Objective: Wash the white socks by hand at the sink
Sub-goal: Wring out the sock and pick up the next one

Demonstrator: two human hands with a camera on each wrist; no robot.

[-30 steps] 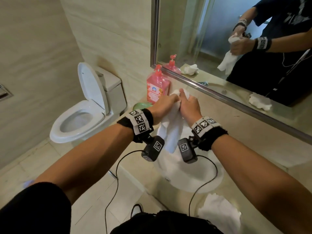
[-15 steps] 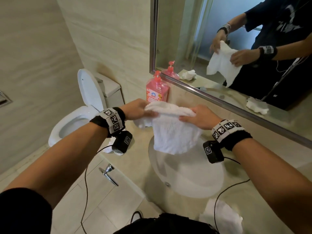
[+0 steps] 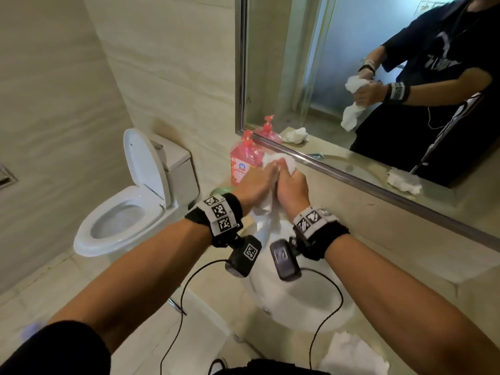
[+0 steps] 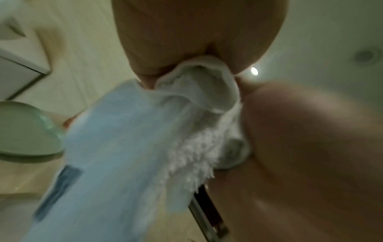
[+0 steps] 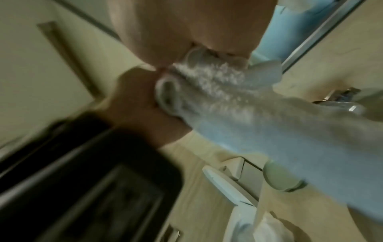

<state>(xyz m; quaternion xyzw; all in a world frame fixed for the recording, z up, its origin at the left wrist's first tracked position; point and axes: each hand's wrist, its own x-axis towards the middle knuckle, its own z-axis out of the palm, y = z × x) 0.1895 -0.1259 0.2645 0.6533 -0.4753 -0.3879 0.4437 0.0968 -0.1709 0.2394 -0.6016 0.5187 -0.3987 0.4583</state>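
A white sock (image 3: 266, 220) hangs over the white sink basin (image 3: 311, 301), bunched at its top between both hands. My left hand (image 3: 258, 181) and right hand (image 3: 293, 185) are pressed together, and each grips the sock's upper part. The left wrist view shows the sock (image 4: 145, 147) coming out of my left hand (image 4: 196, 32), with the right hand (image 4: 311, 147) against it. In the right wrist view my right hand (image 5: 186, 29) clasps the fluffy sock (image 5: 248, 122) next to the left hand (image 5: 140, 106). A second white sock (image 3: 351, 353) lies on the counter at the near right.
A pink pump bottle (image 3: 244, 163) stands at the counter's back left, with a green dish (image 3: 221, 190) beside it. To the left, a white toilet (image 3: 130, 207) has its lid up. A mirror (image 3: 378, 77) covers the wall behind the sink. Camera cables hang over the basin.
Half a second ago my hands were apart with the sock stretched wide between them. They have come together again, bunching the sock as they did one second ago.
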